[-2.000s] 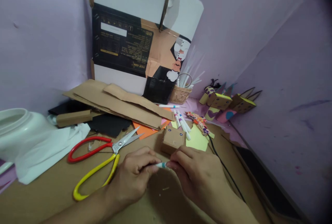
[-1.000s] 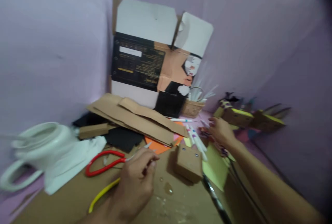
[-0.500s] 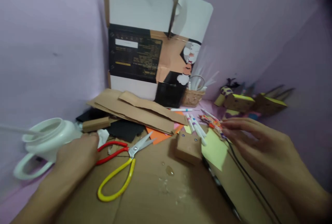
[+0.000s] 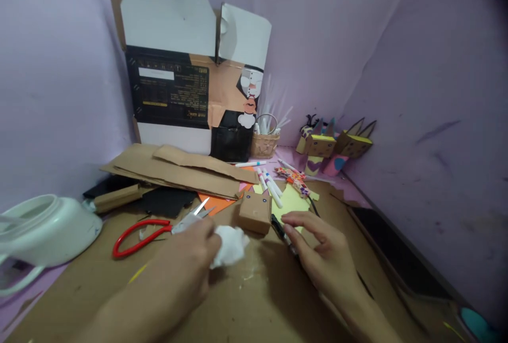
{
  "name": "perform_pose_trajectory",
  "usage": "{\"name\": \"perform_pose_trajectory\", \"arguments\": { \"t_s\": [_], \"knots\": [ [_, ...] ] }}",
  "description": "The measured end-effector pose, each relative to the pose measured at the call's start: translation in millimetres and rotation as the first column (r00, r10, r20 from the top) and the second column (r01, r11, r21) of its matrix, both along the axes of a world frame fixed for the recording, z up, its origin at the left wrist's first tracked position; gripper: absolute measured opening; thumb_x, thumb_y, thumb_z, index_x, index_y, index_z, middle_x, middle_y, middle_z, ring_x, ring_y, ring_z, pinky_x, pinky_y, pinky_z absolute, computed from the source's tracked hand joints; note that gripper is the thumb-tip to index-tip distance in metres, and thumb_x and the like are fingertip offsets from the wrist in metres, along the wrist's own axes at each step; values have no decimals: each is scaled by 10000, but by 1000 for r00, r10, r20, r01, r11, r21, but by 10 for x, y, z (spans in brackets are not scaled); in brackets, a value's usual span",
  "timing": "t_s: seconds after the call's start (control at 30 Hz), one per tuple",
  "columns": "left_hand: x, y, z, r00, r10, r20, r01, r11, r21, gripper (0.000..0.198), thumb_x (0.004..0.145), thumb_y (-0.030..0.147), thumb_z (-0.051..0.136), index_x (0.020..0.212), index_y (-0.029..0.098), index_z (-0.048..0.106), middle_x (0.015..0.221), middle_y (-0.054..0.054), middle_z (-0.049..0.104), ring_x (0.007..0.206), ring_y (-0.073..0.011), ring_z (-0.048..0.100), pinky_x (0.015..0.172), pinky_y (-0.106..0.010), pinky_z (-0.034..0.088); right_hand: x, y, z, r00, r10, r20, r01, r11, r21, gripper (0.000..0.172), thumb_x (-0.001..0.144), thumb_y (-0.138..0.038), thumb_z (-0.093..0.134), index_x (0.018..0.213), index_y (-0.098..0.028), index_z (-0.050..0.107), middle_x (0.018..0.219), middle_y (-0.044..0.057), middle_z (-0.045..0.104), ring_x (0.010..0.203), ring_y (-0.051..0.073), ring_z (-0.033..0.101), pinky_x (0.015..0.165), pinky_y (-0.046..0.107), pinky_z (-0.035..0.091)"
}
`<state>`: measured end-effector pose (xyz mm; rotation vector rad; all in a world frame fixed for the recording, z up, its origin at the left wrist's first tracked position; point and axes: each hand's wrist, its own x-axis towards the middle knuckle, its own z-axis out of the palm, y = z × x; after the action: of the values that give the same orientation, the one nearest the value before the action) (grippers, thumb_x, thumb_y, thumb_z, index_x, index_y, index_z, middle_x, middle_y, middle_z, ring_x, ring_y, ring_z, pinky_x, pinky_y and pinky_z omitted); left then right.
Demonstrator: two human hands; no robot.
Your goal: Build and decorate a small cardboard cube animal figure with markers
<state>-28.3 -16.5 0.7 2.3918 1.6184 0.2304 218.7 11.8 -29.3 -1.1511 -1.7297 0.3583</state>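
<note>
My left hand (image 4: 190,258) is closed round a crumpled white tissue (image 4: 230,246), low over the cardboard sheet (image 4: 254,314). Beneath that hand and forearm lie scissors with a red handle (image 4: 138,242); their yellow handle is mostly covered. A small cardboard box head with two eyes (image 4: 256,210) stands just beyond the tissue. My right hand (image 4: 323,253) has its thumb and forefinger a little apart, with nothing seen between them, beside a black pen (image 4: 278,226). Past it lies a patterned glue gun (image 4: 297,180) with a black cord.
A white pot (image 4: 59,226) stands at left. Cardboard strips (image 4: 178,173), black paper (image 4: 170,202) and markers (image 4: 272,187) lie behind. An opened carton (image 4: 170,89) leans on the wall. Cardboard figures (image 4: 321,147) stand at back right, a dark flat device (image 4: 397,253) at right.
My left hand has brought the tissue rightward from beside the pot, over the scissors. My right hand has left the glue gun and come down beside the pen. The view has shifted right.
</note>
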Motion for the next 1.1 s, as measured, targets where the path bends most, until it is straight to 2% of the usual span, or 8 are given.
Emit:
{"name": "perform_pose_trajectory", "arguments": {
  "t_s": [0.1,0.2,0.43,0.57,0.7,0.8,0.97,1.1],
  "knots": [
    [330,193,-269,986,-144,-83,145,989,12,153,783,88,467,783,196,575,881,-51,611,784,-186,587,654,-274,436,-17,-12,-82,999,45,-14,-45,999,-15,126,834,-192,550,815,-209,673,843,57,714,798,200,677,704,299,547],
    [396,323,-438,982,-161,-102,164,986,20,152,799,91,454,745,196,550,844,-44,612,773,-182,592,642,-262,436,4,-31,-118,998,63,-9,-63,997,-36,132,841,-179,542,830,-204,670,856,62,712,808,196,675,700,289,543],
    [434,284,-436,983,-121,-135,126,991,32,281,749,33,419,959,188,525,958,-84,587,871,-242,560,689,-332,430,-32,-64,-103,992,129,11,-128,991,-45,131,831,-155,540,829,-194,664,844,66,710,794,188,670,699,295,533],
    [483,40,-420,973,-181,-146,182,983,-6,206,761,69,444,888,208,530,915,-63,577,842,-231,548,669,-326,421,-8,-43,-173,993,110,40,-107,991,-77,123,826,-156,544,826,-195,660,844,65,705,799,188,662,713,305,525],
    [576,-457,-529,922,-376,-88,367,924,-104,239,705,125,573,914,229,523,906,-37,598,754,-217,559,609,-313,444,12,-36,-201,992,114,47,-110,991,-74,125,822,-141,542,827,-190,657,836,65,699,789,185,656,720,307,516],
    [663,-734,-587,887,-429,-171,424,903,-71,235,773,57,489,930,226,534,879,-51,620,779,-242,589,632,-351,498,5,-40,-195,989,133,59,-128,989,-69,129,819,-129,541,832,-184,657,838,66,697,785,180,655,721,298,512],
    [635,-787,-447,913,-227,-339,159,963,-219,355,675,-12,504,930,215,602,1026,-98,646,921,-285,620,704,-411,546,28,-32,-195,988,135,69,-129,988,-90,127,811,-125,546,824,-178,661,833,69,701,776,183,660,711,295,518],
    [352,-735,-321,898,-105,-428,-42,947,-319,460,643,12,512,1044,214,613,1150,-128,620,1004,-312,609,749,-446,537,46,-31,-189,990,124,64,-118,989,-84,127,808,-125,547,815,-181,661,824,68,702,774,185,661,704,294,517]
  ]
}}
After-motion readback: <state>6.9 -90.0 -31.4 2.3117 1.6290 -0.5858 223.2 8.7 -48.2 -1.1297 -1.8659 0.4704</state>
